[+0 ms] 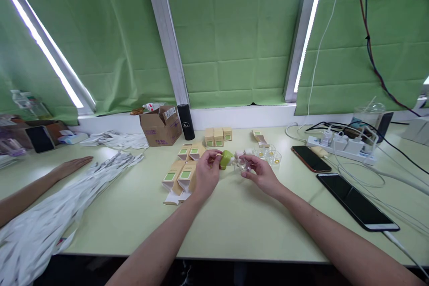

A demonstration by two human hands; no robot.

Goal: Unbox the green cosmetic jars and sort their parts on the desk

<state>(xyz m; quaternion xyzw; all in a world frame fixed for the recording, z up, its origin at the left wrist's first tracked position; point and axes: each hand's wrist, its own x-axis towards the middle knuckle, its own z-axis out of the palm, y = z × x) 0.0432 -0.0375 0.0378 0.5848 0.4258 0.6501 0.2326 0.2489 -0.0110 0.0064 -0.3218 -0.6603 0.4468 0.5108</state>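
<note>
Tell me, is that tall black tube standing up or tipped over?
Standing up: the black tube rises from the table, its base down, beside the cardboard box.

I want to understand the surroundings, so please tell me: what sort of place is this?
Probably a small packing workshop: small boxes in a row, a heap of white strips, and another person's arm at the same long table.

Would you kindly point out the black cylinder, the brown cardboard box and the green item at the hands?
Black cylinder [186, 122]: head view, middle of its side.
Brown cardboard box [157, 129]: head view, its front side.
Green item [226, 159]: head view, its rounded body.
</note>
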